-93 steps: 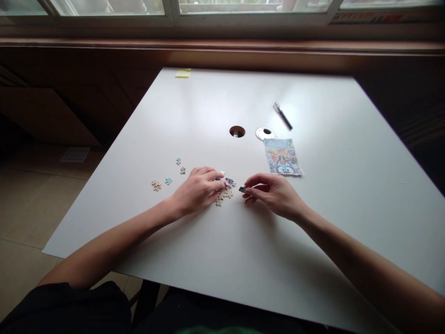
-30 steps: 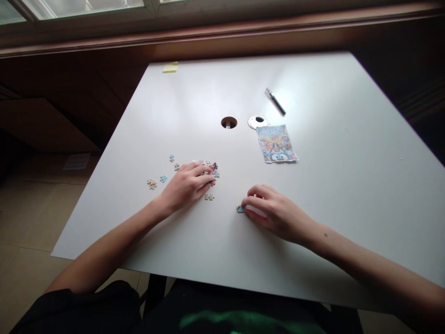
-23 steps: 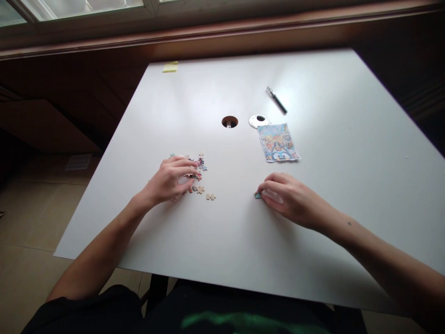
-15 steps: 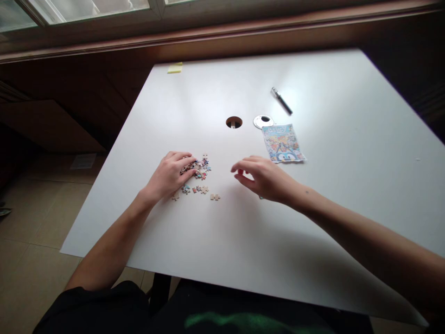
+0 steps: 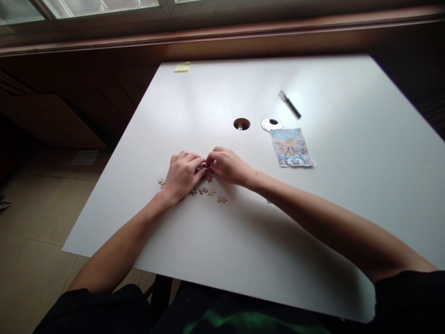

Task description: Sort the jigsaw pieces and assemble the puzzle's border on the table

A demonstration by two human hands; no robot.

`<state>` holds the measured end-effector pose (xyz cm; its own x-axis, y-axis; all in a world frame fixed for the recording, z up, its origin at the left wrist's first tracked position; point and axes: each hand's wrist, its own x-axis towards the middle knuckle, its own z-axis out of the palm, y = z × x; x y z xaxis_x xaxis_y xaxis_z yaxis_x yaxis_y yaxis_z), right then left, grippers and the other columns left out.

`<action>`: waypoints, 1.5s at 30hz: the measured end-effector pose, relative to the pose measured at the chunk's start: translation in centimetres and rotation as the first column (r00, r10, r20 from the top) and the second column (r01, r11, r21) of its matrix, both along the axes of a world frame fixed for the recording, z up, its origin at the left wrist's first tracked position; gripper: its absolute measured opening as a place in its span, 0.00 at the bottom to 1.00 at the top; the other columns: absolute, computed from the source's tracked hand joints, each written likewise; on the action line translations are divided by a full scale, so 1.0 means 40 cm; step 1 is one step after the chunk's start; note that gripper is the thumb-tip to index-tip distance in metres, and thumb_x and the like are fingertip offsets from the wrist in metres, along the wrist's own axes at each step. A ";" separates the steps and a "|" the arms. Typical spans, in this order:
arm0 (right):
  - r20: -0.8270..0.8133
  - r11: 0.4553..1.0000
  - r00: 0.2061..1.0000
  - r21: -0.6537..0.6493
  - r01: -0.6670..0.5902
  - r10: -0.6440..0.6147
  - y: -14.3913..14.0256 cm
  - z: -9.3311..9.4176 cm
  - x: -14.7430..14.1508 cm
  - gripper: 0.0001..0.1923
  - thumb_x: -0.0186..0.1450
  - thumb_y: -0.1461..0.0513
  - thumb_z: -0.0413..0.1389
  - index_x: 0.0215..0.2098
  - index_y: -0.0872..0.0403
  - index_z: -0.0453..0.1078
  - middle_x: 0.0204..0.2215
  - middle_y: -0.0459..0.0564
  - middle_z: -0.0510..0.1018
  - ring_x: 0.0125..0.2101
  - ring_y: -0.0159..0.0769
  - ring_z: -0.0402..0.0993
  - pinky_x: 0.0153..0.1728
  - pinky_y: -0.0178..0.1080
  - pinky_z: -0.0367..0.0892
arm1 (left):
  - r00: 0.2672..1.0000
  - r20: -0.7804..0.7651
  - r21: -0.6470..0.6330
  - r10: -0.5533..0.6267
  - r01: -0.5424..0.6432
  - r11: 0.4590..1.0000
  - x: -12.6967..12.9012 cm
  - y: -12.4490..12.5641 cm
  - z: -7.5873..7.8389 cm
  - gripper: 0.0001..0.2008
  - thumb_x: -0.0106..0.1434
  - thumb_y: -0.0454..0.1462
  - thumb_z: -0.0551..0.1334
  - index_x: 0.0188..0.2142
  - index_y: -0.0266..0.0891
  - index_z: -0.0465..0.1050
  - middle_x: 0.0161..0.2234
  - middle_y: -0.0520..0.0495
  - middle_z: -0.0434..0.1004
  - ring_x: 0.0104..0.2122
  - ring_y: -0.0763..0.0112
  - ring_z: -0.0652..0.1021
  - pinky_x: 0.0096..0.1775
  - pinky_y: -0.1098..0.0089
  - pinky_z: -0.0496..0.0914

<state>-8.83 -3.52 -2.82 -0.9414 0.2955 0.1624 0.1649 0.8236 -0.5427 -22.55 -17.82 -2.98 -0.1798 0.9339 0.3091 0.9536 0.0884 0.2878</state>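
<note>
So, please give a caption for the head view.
Both hands meet over small colourful cardboard puzzle pieces on white table.

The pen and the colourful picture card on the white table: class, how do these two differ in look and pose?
The pen is thin, dark and rod-shaped; the picture card is flat, broad and brightly coloured. The pen lies slanted, farther from the person; the picture card lies nearer, close to a round silver cap. Both rest untouched on the table, right of the hands.

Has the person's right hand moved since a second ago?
Yes. The right hand went left, away from the colourful picture card, and now meets the left hand over the small pile of jigsaw pieces.
</note>
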 end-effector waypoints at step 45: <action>0.175 0.977 0.961 0.063 0.205 -0.213 0.070 0.082 0.446 0.06 0.67 0.58 0.53 0.37 0.50 0.72 0.34 0.49 0.78 0.35 0.39 0.74 0.35 0.40 0.67 | 0.771 0.605 -0.161 -0.199 0.363 0.918 0.154 -0.007 0.096 0.12 0.65 0.33 0.60 0.43 0.43 0.81 0.35 0.50 0.83 0.32 0.72 0.79 0.34 0.72 0.71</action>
